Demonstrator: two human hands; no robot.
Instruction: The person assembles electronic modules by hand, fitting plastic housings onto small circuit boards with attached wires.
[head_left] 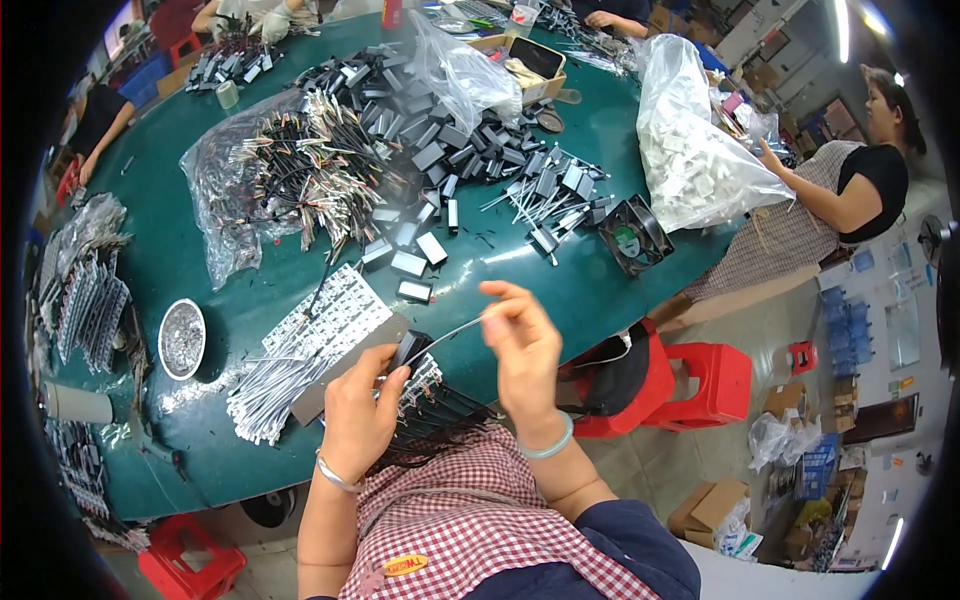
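My left hand (358, 408), fingers closed, grips a small black plastic casing (411, 348) over the table's near edge. A thin pale grey cable (452, 332) runs from near the casing up to my right hand (523, 350), which pinches it between thumb and fingers. Below the casing lie dark wires (445, 415) and small white boards, partly hidden by my left hand. To the left, a bundle of white cables (265, 390) joins rows of white circuit boards (335, 310). A grey flat strip (340, 372) lies across them. Beyond are single grey casings (414, 291).
Heaps of grey casings (455, 150) and black cables (315, 160) cover the green table (270, 285). A white bowl (183, 340) stands left; a black fan (636, 236) and a bag of white parts (690, 150) lie right. Red stools (708, 385) stand beside the table. A co-worker (835, 190) stands right.
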